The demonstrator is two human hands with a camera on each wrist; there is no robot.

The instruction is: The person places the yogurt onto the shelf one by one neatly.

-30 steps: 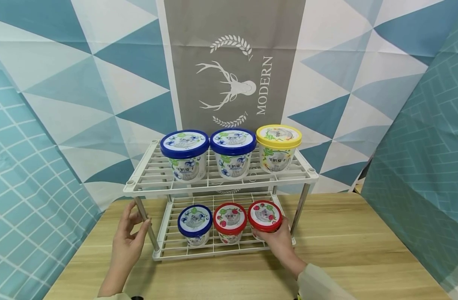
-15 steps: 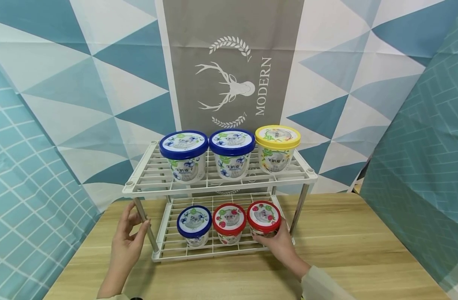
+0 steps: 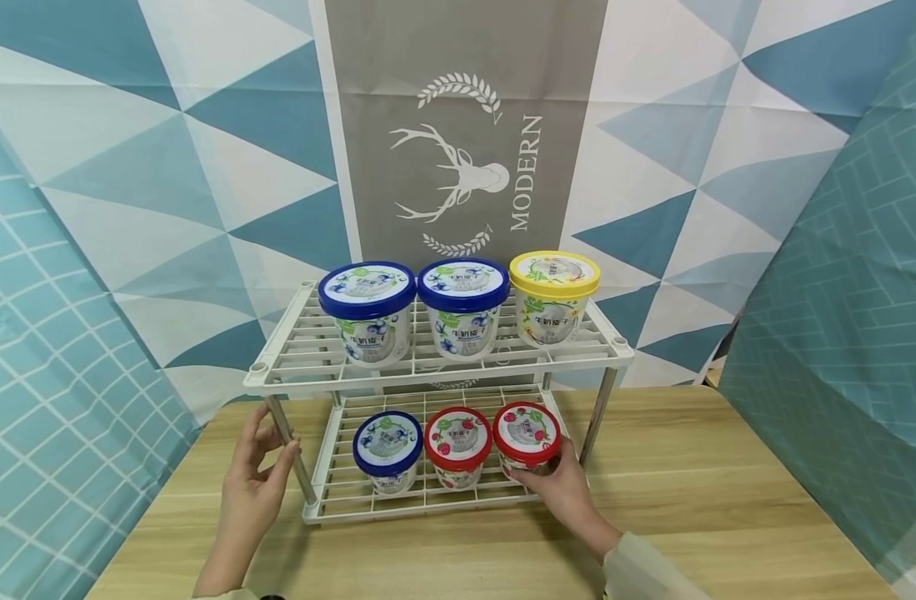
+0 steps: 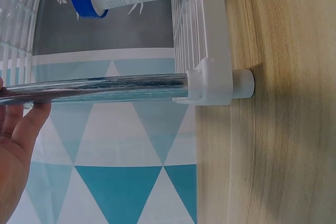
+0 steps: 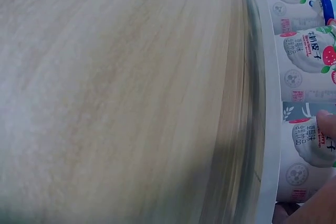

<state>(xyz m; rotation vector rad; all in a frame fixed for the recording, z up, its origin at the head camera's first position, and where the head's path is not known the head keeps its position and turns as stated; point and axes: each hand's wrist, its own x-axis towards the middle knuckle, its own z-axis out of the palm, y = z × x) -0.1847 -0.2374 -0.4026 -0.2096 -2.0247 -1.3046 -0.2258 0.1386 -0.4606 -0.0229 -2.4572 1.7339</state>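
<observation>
In the head view, my right hand (image 3: 566,496) grips a red-lidded strawberry yogurt tub (image 3: 528,433) at the right end of the lower shelf. Its thumb lies across the tub's front; the other fingers are mostly hidden. A second red-lidded tub (image 3: 458,442) and a blue-lidded tub (image 3: 387,446) stand to its left. My left hand (image 3: 255,479) holds the front left metal post (image 3: 296,462) of the white rack (image 3: 420,505), thumb in front. The left wrist view shows its fingertips (image 4: 39,114) against that post.
On the upper shelf stand two larger blue-lidded tubs (image 3: 367,308) (image 3: 463,307) and a yellow-lidded one (image 3: 553,296). Beneath the rack is a wooden table (image 3: 683,483). A patterned cloth (image 3: 653,125) hangs behind.
My right thumb has shifted slightly lower on the red-lidded tub, so more of its side shows. The left hand stays at the post, and the other tubs stand as before.
</observation>
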